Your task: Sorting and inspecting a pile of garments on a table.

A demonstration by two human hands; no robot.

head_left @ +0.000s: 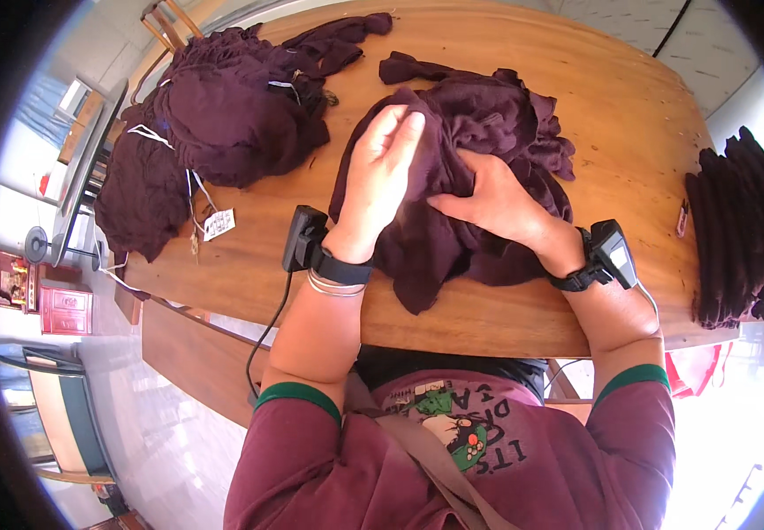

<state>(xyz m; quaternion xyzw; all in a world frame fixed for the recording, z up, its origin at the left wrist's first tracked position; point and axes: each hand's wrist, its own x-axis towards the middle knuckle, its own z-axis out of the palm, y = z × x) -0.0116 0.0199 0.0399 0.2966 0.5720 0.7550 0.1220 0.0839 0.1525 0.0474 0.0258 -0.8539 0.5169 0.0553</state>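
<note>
Left hand: raised over the cloth, its fingers bent toward the upright thumb; a narrow grip is kept on an edge of the material
Right hand: laid on the folds, thumb and forefinger spread apart with material between them; the other fingers are hidden, so whether it is firmly pinched cannot be told
Plum cloth: spread in loose folds on the table in front of the person, between the tied heap and the dark stack; its far part is crumpled, and whether one piece or several are bunched there cannot be told
Wooden table: covered in places by the plum fabric, its grain left visible around it
Tied heap: piled at the left of the table, bound with white ties, and a white tag is hung at its near side
Dark stack: set near the right edge, its long folded pieces pressed side by side
Wrists: black strapped devices are worn on both, the left one and the right one
Wooden bench: placed below the table's near left edge
</note>
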